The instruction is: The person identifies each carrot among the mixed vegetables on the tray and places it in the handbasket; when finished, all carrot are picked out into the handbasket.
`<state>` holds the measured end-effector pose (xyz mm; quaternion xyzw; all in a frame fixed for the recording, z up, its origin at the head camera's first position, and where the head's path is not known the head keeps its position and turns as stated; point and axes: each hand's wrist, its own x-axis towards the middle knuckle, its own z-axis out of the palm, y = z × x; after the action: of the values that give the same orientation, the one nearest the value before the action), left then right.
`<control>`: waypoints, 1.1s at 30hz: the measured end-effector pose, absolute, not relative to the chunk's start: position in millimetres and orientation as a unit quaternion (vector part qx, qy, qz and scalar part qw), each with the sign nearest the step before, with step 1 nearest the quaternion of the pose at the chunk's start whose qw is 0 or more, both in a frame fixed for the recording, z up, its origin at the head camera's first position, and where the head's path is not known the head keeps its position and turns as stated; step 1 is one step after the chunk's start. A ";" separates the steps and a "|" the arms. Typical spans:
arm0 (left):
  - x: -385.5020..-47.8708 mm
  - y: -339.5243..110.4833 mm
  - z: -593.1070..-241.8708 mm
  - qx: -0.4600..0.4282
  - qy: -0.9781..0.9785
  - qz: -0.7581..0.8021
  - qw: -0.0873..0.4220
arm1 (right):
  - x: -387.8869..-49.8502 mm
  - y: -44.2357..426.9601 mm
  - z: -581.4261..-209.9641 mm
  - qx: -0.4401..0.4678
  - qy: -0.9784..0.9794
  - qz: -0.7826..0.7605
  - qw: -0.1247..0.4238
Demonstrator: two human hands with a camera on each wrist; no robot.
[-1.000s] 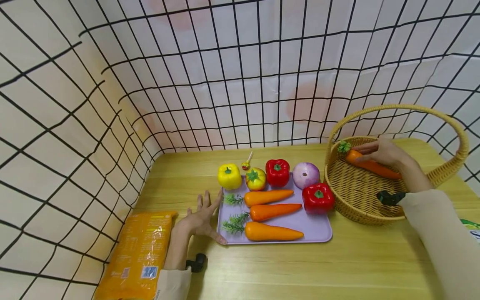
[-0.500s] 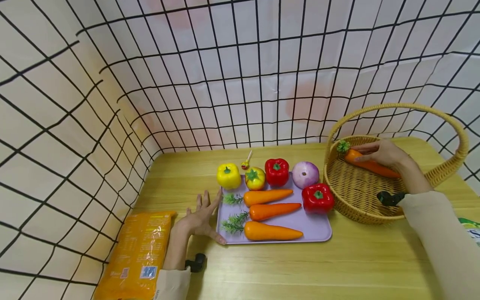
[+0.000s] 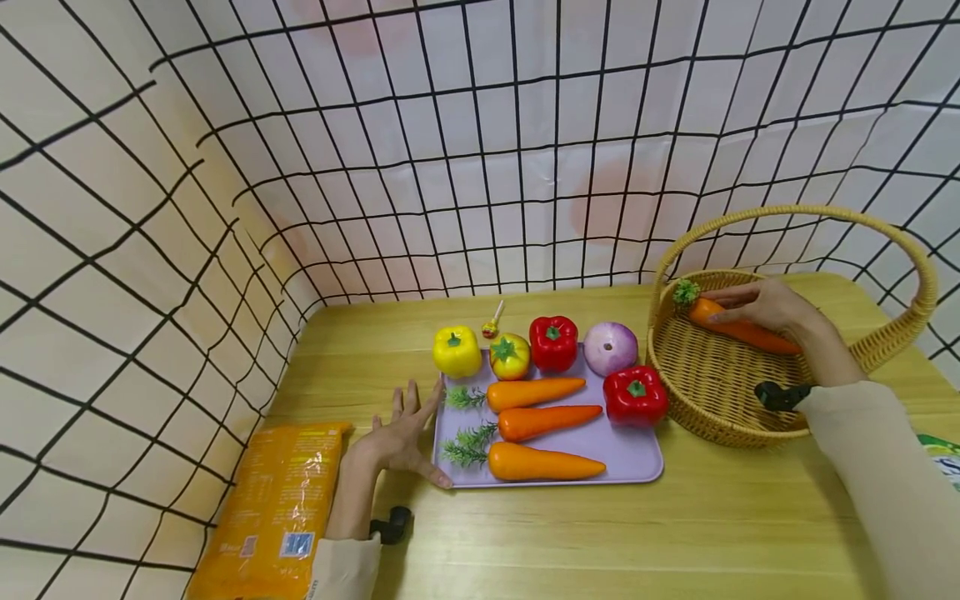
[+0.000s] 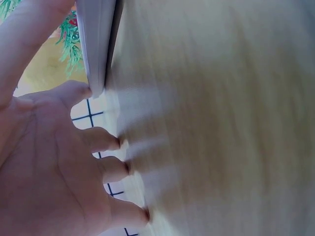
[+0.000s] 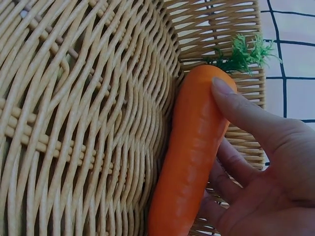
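Note:
My right hand (image 3: pixel 772 310) is inside the wicker basket (image 3: pixel 705 421), gripping an orange carrot (image 3: pixel 757 337) near its leafy end. In the right wrist view the thumb of the hand (image 5: pixel 275 167) lies on top of the carrot (image 5: pixel 189 147), with the other fingers partly hidden behind it. At the left edge of the purple tray (image 3: pixel 630 471), my left hand (image 3: pixel 395 442) is spread, thumb and a finger touching the rim. The left wrist view has the hand (image 4: pixel 54 162) with fingertips on the table beside the tray side (image 4: pixel 94 44).
Three carrots (image 3: pixel 547 462) lie on the tray with two red peppers (image 3: pixel 636 398), a yellow pepper (image 3: pixel 457 353), a tomato (image 3: pixel 510 358) and a purple onion (image 3: pixel 611 350). A lollipop (image 3: pixel 492 323) lies behind. An orange packet (image 3: pixel 277 500) is at left; the basket handle (image 3: pixel 795 212) arches above.

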<state>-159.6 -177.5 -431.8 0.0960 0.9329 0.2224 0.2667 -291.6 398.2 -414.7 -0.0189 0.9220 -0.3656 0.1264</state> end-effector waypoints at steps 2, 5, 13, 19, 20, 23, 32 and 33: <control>-159.5 -177.6 -431.7 0.097 0.934 0.221 0.265 | -291.3 398.3 -414.5 -0.016 0.921 -0.368 0.129; -159.5 -177.7 -432.1 0.099 0.934 0.219 0.264 | -290.9 398.1 -413.6 -0.012 0.919 -0.372 0.131; -160.1 -177.0 -432.3 0.099 0.934 0.220 0.262 | -283.0 392.5 -395.9 -0.029 0.921 -0.362 0.140; -160.3 -175.9 -431.4 0.097 0.935 0.219 0.262 | -269.0 382.5 -372.0 -0.070 0.924 -0.349 0.143; -160.2 -175.8 -431.3 0.097 0.935 0.218 0.262 | -265.3 379.6 -368.4 -0.077 0.923 -0.350 0.137; -159.9 -176.0 -430.9 0.096 0.935 0.217 0.262 | -251.7 370.4 -357.6 -0.104 0.927 -0.345 0.107; -159.2 -176.6 -431.3 0.094 0.935 0.219 0.262 | -207.6 342.4 -333.9 -0.162 0.937 -0.307 0.034; -159.2 -176.5 -431.2 0.095 0.935 0.219 0.262 | -203.0 339.4 -331.5 -0.162 0.937 -0.307 0.034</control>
<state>-159.2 -176.5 -431.2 0.0946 0.9350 0.2190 0.2623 -203.0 339.4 -331.5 -0.1622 0.9371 -0.3071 0.0336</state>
